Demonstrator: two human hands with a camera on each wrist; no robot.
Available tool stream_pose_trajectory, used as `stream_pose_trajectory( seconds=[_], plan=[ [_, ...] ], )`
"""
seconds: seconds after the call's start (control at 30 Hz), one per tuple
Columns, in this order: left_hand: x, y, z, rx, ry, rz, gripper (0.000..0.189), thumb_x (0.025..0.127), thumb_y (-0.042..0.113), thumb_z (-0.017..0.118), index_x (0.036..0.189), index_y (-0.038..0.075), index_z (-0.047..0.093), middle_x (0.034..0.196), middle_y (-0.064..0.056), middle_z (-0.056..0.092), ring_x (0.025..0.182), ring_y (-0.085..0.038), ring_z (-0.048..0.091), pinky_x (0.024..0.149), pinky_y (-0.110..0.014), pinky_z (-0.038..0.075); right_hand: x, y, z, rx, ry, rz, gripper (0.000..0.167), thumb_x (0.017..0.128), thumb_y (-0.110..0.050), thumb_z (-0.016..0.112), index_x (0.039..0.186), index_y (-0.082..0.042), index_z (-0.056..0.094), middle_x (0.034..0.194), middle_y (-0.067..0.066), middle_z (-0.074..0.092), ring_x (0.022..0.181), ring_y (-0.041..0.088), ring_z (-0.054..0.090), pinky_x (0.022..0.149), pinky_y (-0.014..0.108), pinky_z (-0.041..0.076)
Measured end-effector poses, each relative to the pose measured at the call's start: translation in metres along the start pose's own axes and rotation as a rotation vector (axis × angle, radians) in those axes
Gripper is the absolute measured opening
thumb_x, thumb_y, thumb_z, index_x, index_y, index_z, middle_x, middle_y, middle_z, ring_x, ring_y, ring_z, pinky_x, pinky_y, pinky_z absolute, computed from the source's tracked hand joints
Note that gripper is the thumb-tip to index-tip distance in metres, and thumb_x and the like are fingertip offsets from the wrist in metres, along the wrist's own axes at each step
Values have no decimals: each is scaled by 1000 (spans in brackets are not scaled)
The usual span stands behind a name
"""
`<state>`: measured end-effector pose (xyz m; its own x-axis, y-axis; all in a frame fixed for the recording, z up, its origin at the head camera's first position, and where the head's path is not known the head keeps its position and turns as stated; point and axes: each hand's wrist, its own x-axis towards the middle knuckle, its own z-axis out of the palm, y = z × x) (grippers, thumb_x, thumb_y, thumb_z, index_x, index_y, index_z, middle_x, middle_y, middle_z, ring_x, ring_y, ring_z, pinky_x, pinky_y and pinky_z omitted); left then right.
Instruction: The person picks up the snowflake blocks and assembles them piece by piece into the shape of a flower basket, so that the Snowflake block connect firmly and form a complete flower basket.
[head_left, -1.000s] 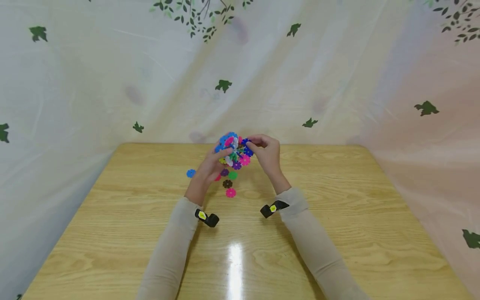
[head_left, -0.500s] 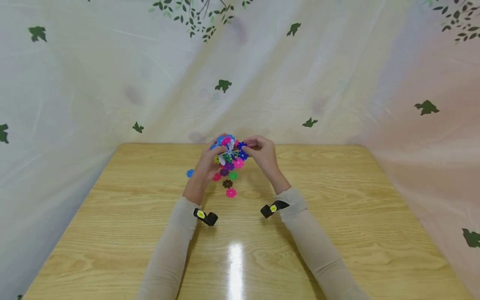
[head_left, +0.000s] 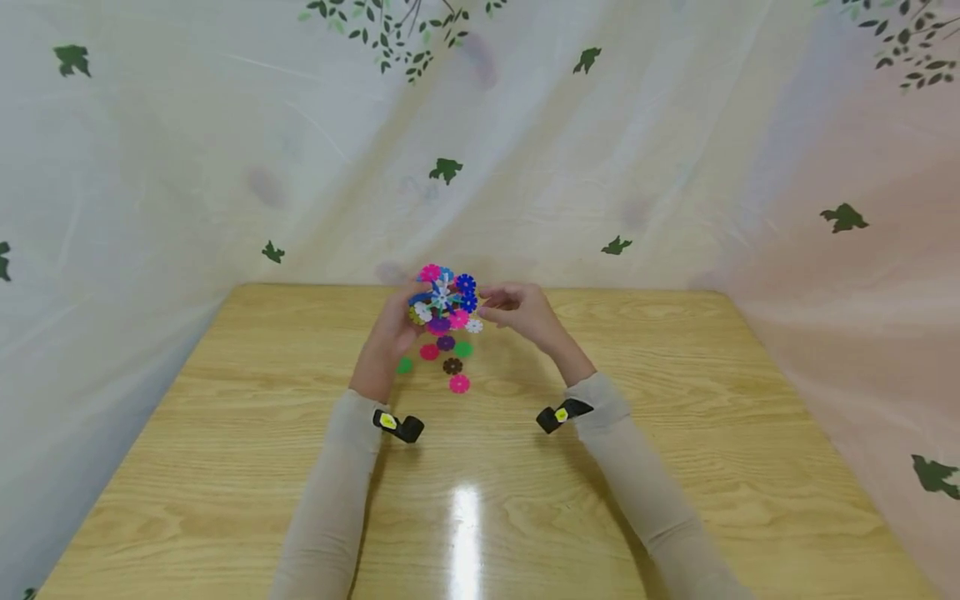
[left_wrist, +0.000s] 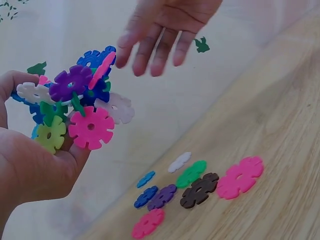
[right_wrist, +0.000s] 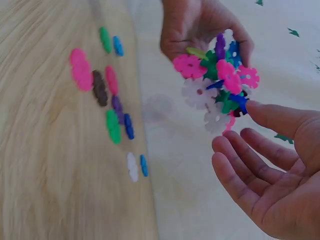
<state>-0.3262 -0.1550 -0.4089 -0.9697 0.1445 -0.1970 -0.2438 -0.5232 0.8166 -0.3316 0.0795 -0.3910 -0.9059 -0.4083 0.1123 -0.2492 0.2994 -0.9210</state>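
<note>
My left hand (head_left: 390,329) grips a cluster of interlocking plastic snowflake discs (head_left: 442,297) above the far part of the table. Pink, purple, white, green, yellow and blue discs slot together at various angles. In the left wrist view a pink disc (left_wrist: 91,127) faces out below a purple disc (left_wrist: 71,84). My right hand (head_left: 528,315) is just right of the cluster, its fingers relaxed and holding nothing. In the right wrist view the right thumb (right_wrist: 280,120) points at a dark blue disc (right_wrist: 240,104) on the cluster, tip right at its edge.
Loose discs lie on the wooden table (head_left: 480,467) below the cluster, among them a brown disc (head_left: 452,366), a pink disc (head_left: 460,384) and a green disc (head_left: 405,365). A pale curtain (head_left: 525,167) with leaf prints hangs behind the table's far edge.
My left hand has moved left and turned the cluster. The right fingers, earlier pinching the dark blue discs, have let go and come away from them.
</note>
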Motion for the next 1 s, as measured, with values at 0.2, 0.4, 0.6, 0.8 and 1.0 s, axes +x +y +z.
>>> stream_pose_trajectory(
  seconds=[0.2,0.4,0.6,0.8,1.0],
  plan=[
    [3,4,-6,6,8,-4,37,100,11,54,137,17,50,120,-1,54,108,-18,54,98,-38,37,0,14,4,-127,-235,-45,30,94,-9,74,120,6,70,102,17,74,91,18,70,84,31,60],
    [6,5,-9,93,-13,-10,28,99,7,55,123,20,55,113,0,58,99,-16,59,93,-38,43,-2,29,19,-219,-491,-154,27,92,-4,74,116,8,70,97,17,75,89,17,71,86,29,60],
    [6,4,-8,179,-22,-43,49,97,4,57,144,11,45,113,0,53,94,-14,58,94,-41,41,-6,36,33,-293,-565,-153,31,89,-6,78,117,3,71,95,15,73,82,12,69,78,23,59],
    [6,3,-10,217,-71,-90,54,99,3,55,151,9,40,111,-2,61,93,-14,65,84,-33,56,-9,37,40,-377,-604,-169,33,88,-5,77,120,2,71,90,11,69,75,6,58,70,18,52],
    [6,1,-11,251,-82,-106,54,100,2,54,151,10,40,108,-2,61,90,-14,65,77,-32,58,-14,36,40,-395,-604,-163,25,87,-6,78,111,1,73,90,9,67,77,7,55,70,18,50]
  ],
)
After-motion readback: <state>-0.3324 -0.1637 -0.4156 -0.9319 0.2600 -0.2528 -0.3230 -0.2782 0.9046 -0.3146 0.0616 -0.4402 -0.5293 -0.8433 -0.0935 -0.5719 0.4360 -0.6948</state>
